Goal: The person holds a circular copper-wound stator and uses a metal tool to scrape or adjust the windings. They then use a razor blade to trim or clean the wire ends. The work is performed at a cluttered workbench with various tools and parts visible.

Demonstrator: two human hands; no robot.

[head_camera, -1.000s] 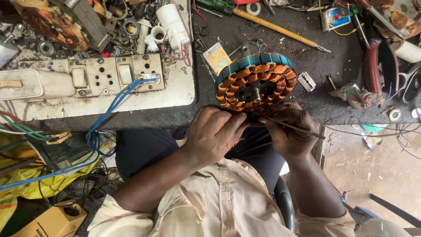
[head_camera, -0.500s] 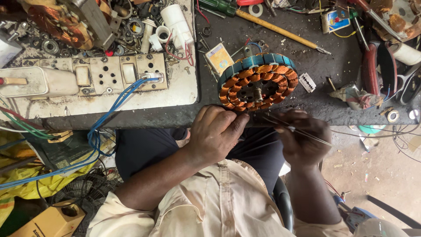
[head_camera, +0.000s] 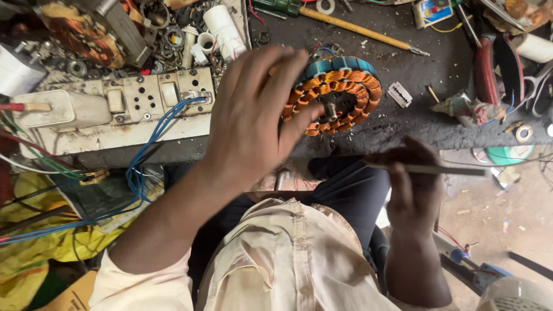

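Observation:
A round motor stator [head_camera: 341, 94] with orange copper windings and a teal rim lies near the front edge of the dark workbench [head_camera: 403, 124]. My left hand [head_camera: 256, 118] is raised with its fingers spread, its fingertips touching the stator's left side. My right hand [head_camera: 410, 184] is below the bench edge, over my lap, closed on a thin metal rod [head_camera: 438, 170] that points to the right.
A white switchboard [head_camera: 115, 106] with blue wires [head_camera: 141, 167] sits at the left. Metal parts and white tubes crowd the back left. A yellow-handled screwdriver [head_camera: 357, 27], a razor blade [head_camera: 398, 94], cables and tape rolls lie on the right side.
My left hand has risen from beside my right hand up to the stator's left side. My right hand has dropped slightly, still gripping the thin rod.

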